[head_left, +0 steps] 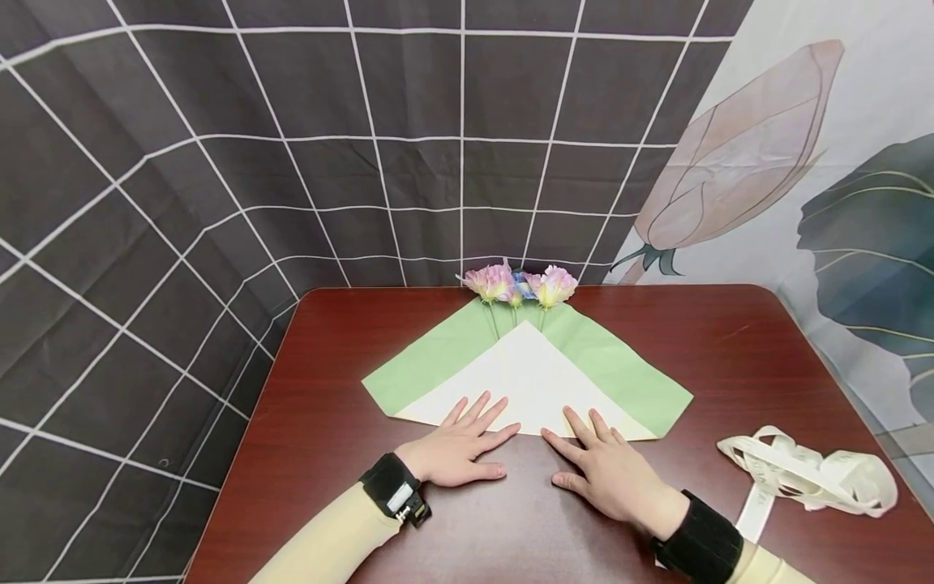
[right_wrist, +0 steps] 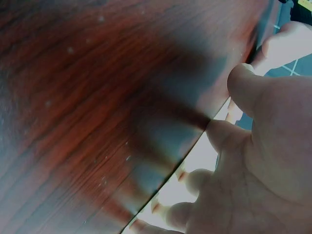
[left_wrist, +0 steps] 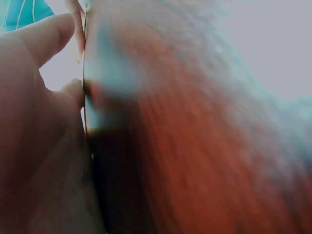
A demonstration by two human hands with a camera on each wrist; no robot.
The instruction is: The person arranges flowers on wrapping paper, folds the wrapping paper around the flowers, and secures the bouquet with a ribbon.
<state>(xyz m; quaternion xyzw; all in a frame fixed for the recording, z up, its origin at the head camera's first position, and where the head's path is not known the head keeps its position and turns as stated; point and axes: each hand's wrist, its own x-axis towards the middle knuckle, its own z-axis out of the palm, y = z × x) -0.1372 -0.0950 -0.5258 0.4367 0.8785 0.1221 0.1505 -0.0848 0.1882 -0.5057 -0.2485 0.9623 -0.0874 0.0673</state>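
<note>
While the fingers (head_left: 477,410) of the left hand (head_left: 456,450) and the fingers (head_left: 584,426) of the right hand (head_left: 609,474) lie straight and spread, nothing is gripped by either; the fingertips are laid flat on the near fold of the paper (head_left: 533,381), and the palms rest on the counter (head_left: 350,365) just short of it. In both wrist views the palms are seen low against the wood, though much there is blurred.

The paper lies at the middle of the counter, its white flap turned up over the green sheet to a point. Three flowers (head_left: 518,285) are tucked under that point, their stems partly covered and their heads at the far edge. A heap of white ribbon (head_left: 810,474) lies well apart to the right, near the right wrist.

The step in hand is judged to be the flattening of the bottom fold. It is best done with even pressure from both hands, swept outward from the middle along the crease, so that the flap is not skewed. The stems should be kept centred under the point, and the paper should not be dragged toward the body, or the flowers may be shifted.
</note>
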